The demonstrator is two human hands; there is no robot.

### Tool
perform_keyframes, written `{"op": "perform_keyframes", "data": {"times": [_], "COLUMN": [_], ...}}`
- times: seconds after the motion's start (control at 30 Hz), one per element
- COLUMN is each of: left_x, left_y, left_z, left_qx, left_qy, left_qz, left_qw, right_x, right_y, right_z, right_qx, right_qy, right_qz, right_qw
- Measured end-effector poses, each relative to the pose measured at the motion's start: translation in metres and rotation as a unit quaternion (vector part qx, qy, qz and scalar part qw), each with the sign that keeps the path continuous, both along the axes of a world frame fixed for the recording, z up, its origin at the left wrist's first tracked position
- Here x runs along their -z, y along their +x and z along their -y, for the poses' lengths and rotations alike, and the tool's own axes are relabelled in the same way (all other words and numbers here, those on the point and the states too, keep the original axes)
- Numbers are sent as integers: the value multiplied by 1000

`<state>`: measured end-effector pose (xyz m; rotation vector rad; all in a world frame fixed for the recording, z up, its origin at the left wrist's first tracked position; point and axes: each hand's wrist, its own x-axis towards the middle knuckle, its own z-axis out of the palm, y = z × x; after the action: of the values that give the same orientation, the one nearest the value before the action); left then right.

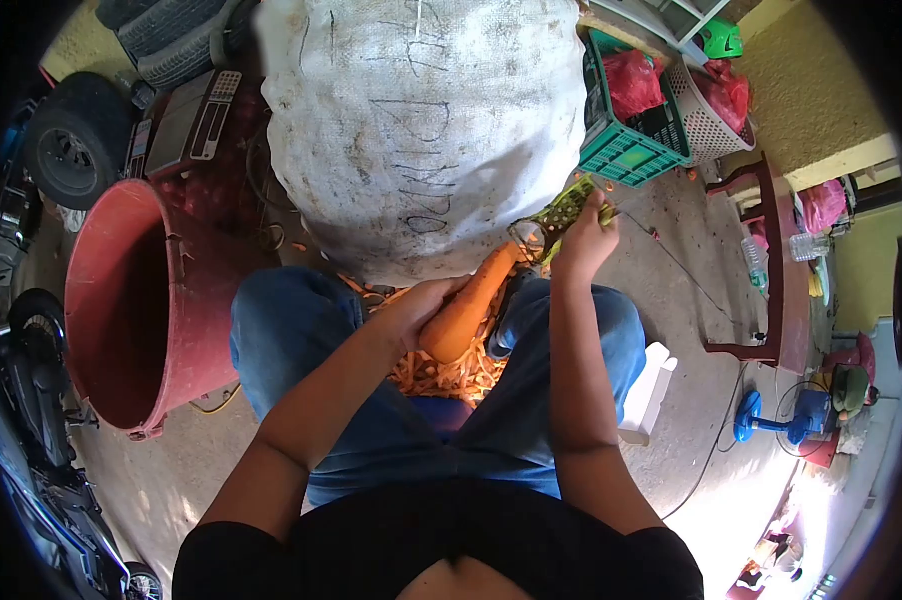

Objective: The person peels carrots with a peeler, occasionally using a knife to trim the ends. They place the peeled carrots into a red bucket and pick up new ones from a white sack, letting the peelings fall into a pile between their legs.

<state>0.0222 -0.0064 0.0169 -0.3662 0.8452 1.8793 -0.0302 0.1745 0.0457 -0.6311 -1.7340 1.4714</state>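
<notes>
My left hand (pixel 418 305) grips the thick end of a large orange carrot (pixel 471 300) that points up and away between my knees. Beyond the carrot's tip, my right hand (pixel 586 238) holds a green peeler (pixel 559 215) whose blade end is close to that tip. Orange carrot peelings (pixel 446 372) lie in a heap on the ground between my legs, under the carrot. I sit in blue jeans and a black top.
A big white woven sack (pixel 421 120) stands right in front. At my left is a tall red bucket (pixel 121 300), with tyres (pixel 76 140) and a scale (pixel 196 120) behind it. A green crate (pixel 626 145) and white basket (pixel 706 120) sit at the back right, a wooden stool (pixel 771 270) to the right.
</notes>
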Motion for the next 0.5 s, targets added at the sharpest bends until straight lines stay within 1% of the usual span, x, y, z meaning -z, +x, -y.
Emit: {"op": "perform_keyframes", "data": {"times": [0.03,0.07,0.1,0.13,0.17,0.2,0.23,0.27,0.3,0.33,0.37,0.4,0.43,0.47,0.5], "left_x": [-3,-8,-10,-7,-1,5,11,17,19,19,18,18,23,28,32], "left_y": [0,0,1,-1,-3,-6,-9,-12,-13,-13,-12,-11,-12,-14,-15], "left_z": [-3,-4,-4,-3,-2,-3,-4,-4,-4,-5,-8,-9,-8,-7,-6], "left_qx": [-1,-20,-39,-39,-44,-48,-49,-59,-69,-70,-106,-142,-143,-128,-112], "left_qy": [1,1,1,0,27,55,55,85,116,115,134,151,151,162,173], "left_qz": [0,26,52,53,55,58,57,41,26,26,42,58,58,63,68], "left_qw": [1000,999,998,998,997,996,996,994,991,991,984,976,976,977,976], "right_x": [3,6,10,12,13,13,14,13,15,14,11,12,13,16,15], "right_y": [-1,0,0,0,1,5,9,13,16,21,25,29,31,33,34], "right_z": [-1,0,1,4,8,14,21,29,37,44,52,58,64,68,70], "right_qx": [-36,-72,-106,-115,-115,-152,-189,-222,-233,-236,-237,-242,-246,-222,-221], "right_qy": [-101,-202,-301,-319,-319,-324,-329,-365,-327,-252,-176,-133,-91,12,12], "right_qz": [-2,-2,-2,7,7,39,71,86,115,135,154,141,127,104,104], "right_qw": [994,977,948,941,941,933,922,900,909,929,943,951,956,969,970]}}
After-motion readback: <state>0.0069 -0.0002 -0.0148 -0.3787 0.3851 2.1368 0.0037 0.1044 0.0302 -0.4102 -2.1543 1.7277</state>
